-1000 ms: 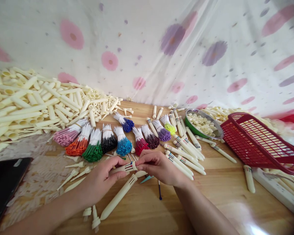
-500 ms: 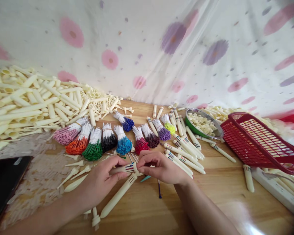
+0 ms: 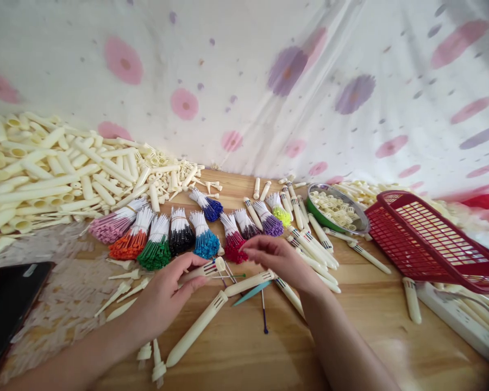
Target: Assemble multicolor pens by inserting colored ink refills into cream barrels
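My left hand (image 3: 167, 290) is closed around a cream multicolour pen (image 3: 207, 269), whose slotted end with coloured sliders points right. My right hand (image 3: 277, 260) is apart from it, fingers loosely bent and separated, with nothing visible in them. It hovers by the bundle of crimson pen refills (image 3: 233, 244). Below the hands lie two slotted cream barrels (image 3: 198, 328), a teal pointed tool (image 3: 251, 293) and a loose purple-tipped refill (image 3: 264, 312). Bundled refills in several colours, such as green (image 3: 155, 250) and light blue (image 3: 205, 241), stand in a row beyond.
Cream pen parts (image 3: 44, 168) are heaped at the left, behind a dark phone (image 3: 14, 309) and scattered clear pieces (image 3: 57, 304). Pens with coloured sliders (image 3: 313, 250) lie right of centre. Beyond them are a green-sided bowl (image 3: 334, 216), a red basket (image 3: 432, 239) and a power strip (image 3: 458, 320).
My right hand has come away from the pen's slotted end, moving up and right, and its fingers have opened. The left hand still holds the pen, tilted slightly more upward.
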`<state>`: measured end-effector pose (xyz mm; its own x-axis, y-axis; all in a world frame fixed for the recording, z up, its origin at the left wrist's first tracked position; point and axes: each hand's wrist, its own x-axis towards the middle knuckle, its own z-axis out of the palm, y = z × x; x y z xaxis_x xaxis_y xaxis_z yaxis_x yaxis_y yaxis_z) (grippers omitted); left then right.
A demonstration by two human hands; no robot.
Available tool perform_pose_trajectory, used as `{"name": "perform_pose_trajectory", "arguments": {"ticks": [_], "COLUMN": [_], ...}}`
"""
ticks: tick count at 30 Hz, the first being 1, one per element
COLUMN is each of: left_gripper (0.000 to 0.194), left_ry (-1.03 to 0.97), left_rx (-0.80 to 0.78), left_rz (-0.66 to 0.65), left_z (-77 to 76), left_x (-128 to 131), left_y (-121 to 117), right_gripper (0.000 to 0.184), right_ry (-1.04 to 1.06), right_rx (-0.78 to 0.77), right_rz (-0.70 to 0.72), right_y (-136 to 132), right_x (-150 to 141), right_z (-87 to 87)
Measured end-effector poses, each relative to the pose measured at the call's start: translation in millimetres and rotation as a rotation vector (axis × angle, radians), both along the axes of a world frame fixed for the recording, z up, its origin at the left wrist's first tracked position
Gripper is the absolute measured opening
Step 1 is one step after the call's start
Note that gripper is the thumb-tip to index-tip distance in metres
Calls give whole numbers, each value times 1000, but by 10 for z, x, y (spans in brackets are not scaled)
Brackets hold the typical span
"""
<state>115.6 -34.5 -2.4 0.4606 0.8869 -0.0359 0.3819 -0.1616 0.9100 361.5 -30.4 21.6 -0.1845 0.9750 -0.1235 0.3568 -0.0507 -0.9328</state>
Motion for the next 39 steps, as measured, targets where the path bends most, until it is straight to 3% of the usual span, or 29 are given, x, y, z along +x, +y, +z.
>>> {"name": "perform_pose_trajectory", "arguments": {"ticks": [2, 4, 8, 17, 26, 35, 39], "left_gripper": [17, 17, 17, 20, 20, 21, 23], "left_ry": [24, 33, 11, 12, 33, 10, -59], "left_rx": [26, 26, -17, -43, -9, -78, -122], "left_rz": [17, 20, 2, -32, -32, -55, -78], "left_z": [-23, -40, -56, -76, -38, -46, -64], "left_x": [-6, -12, -18, -34, -35, -39, -28], "left_y": [17, 33, 46, 31, 37, 23, 30], "right_gripper": [25, 27, 27, 8, 14, 20, 18], "right_ry": [-217, -406, -586, -959, -1190, -1229, -1179], "right_rx": [176, 250, 273, 122, -15, 25, 39], "right_rz": [-237, -428, -555, -373, -318, -105, -80], "right_y": [104, 204, 315, 455, 489, 472, 444], "right_x": [193, 403, 655, 528, 547, 623, 670], "right_z": [-60, -120, -199, -251, -148, -136, -138]}}
